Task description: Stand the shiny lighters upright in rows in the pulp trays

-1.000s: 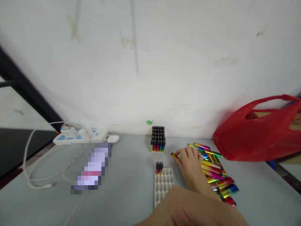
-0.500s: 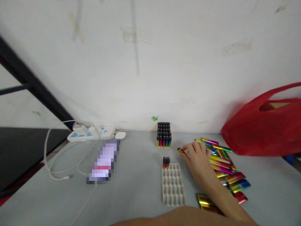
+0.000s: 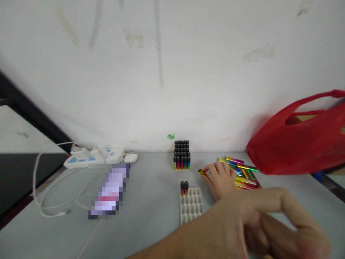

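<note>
Head: left hand [image 3: 249,208] curled; right hand [image 3: 221,178] pinches gold tube [image 3: 204,173].

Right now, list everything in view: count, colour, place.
Wall: one, white, behind
Table: one, grey, below
Tray: one, white, centre
Black-topped cylinders: many, multicoloured, by wall
Tray cylinders: two, black-topped, tray's far end
Shiny tubes: several, multicoloured, right
Gold tube: one, gold, centre right
Bag: one, red, right
Screen: one, lilac, left
Power strip: one, white, left
Cables: several, white, left
Gadget: one, white, beside strip
Frame: one, black, left
Left hand: one, bare, foreground
Right hand: one, bare, holding gold tube
</note>
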A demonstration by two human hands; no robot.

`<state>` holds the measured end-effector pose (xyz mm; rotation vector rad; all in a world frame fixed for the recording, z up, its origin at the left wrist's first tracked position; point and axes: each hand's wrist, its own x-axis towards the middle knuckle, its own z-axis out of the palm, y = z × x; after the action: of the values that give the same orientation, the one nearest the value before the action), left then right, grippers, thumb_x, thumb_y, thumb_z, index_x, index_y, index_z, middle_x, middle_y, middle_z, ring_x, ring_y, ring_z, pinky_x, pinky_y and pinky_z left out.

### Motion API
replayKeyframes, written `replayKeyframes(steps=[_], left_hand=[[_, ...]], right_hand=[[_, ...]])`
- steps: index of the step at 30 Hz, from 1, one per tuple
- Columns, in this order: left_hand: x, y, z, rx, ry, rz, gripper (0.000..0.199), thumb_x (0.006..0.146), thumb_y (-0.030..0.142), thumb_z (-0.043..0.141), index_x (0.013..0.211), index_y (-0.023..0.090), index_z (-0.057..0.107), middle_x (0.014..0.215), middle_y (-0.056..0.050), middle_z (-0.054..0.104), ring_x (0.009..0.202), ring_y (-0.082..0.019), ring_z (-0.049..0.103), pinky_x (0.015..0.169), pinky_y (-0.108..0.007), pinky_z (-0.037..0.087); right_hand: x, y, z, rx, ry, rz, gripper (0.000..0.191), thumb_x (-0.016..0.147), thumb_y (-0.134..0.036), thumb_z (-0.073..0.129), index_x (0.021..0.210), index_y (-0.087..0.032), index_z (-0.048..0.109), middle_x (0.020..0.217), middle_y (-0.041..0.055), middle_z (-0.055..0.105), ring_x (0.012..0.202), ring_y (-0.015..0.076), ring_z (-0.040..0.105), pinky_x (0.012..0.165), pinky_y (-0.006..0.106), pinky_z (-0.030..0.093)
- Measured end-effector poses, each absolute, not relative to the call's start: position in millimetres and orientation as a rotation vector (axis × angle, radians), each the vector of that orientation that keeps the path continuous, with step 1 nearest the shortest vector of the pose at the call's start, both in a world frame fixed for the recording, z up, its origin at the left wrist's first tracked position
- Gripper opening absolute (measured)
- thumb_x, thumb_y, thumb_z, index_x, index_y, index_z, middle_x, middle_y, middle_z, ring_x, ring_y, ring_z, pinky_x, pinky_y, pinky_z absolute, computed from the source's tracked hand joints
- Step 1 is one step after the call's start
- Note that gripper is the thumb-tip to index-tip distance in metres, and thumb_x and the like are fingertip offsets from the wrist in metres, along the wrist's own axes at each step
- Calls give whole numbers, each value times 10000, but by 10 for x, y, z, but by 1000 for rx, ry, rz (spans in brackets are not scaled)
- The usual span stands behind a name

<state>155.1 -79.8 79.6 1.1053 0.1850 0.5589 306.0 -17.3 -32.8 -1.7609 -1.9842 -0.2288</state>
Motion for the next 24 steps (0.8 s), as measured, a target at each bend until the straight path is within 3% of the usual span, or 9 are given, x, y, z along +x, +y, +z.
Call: replayKeyframes(steps=[1, 2, 5, 6, 9, 13, 18, 21, 24], left_hand=[[1527, -747, 824, 1098, 152, 585, 903, 498, 975, 979, 860, 232, 615, 744, -16, 676, 648, -172, 718, 639, -223, 560], [1476, -712, 842, 1091, 125, 645, 853, 560, 895, 1023, 852, 240, 560, 733, 5, 653, 628, -143, 691, 636, -202, 550], [1192, -674, 835, 1153, 140, 723, 566, 983, 571, 928, 927, 261, 459, 706, 35, 688, 601, -94, 692, 645, -154, 544], [1069, -666, 815, 1171, 197, 727, 485, 1037, 503, 893, 941, 250, 491, 706, 33, 715, 593, -89, 717, 636, -143, 545], [679, -577, 739, 1201, 330, 721, 259, 1104, 432, 811, 1112, 224, 657, 953, -74, 884, 834, -232, 896, 813, -337, 721], [257, -293, 633, 1396, 863, 1002, 255, 1033, 434, 847, 994, 183, 867, 1026, -104, 926, 1033, -311, 906, 995, -396, 730], [133, 25, 356, 1432, 1226, 1161, 394, 940, 515, 856, 1168, 193, 856, 1093, -94, 932, 1092, -348, 900, 1035, -454, 722], [200, 88, 153, 1569, 1351, 1101, 388, 971, 499, 742, 1165, 186, 866, 1037, -94, 931, 979, -346, 913, 961, -460, 720], [269, 66, 9, 1635, 1382, 1094, 348, 973, 475, 706, 1084, 201, 890, 1025, -89, 905, 845, -310, 884, 833, -410, 691]], right_hand=[[3058, -165, -334, -1755, -1969, -221, 92, 1029, -230, 813, 1080, -280, 756, 1109, 73, 759, 1125, 340, 635, 924, 449, 413], [3054, -163, -333, -1744, -1957, -212, 84, 1032, -221, 799, 1070, -281, 754, 1100, 72, 761, 1122, 340, 640, 928, 449, 412], [3046, -187, -295, -1688, -1938, -159, 58, 1069, -214, 728, 1069, -271, 733, 1098, 82, 772, 1117, 345, 659, 940, 457, 417], [3046, -202, -275, -1666, -1932, -131, 58, 1085, -215, 699, 1065, -266, 719, 1091, 84, 777, 1107, 345, 668, 937, 458, 422], [3046, -245, -210, -1601, -1884, -23, 86, 1130, -242, 627, 1058, -254, 672, 1045, 80, 784, 1037, 323, 700, 910, 440, 463], [3031, -277, -138, -1555, -1743, 149, 138, 1169, -357, 596, 1113, -244, 650, 984, 59, 776, 852, 252, 712, 773, 363, 522], [3008, -251, -75, -1310, -1212, 741, 391, 1020, -579, 818, 1174, -228, 736, 953, 62, 800, 878, 276, 745, 823, 391, 556], [3029, -219, -53, -1226, -953, 985, 625, 820, -653, 985, 1207, -204, 788, 911, 58, 812, 836, 273, 758, 808, 397, 576], [3066, -209, -43, -1233, -839, 1120, 674, 719, -629, 1053, 1175, -182, 837, 927, 89, 853, 861, 289, 792, 825, 412, 609]])
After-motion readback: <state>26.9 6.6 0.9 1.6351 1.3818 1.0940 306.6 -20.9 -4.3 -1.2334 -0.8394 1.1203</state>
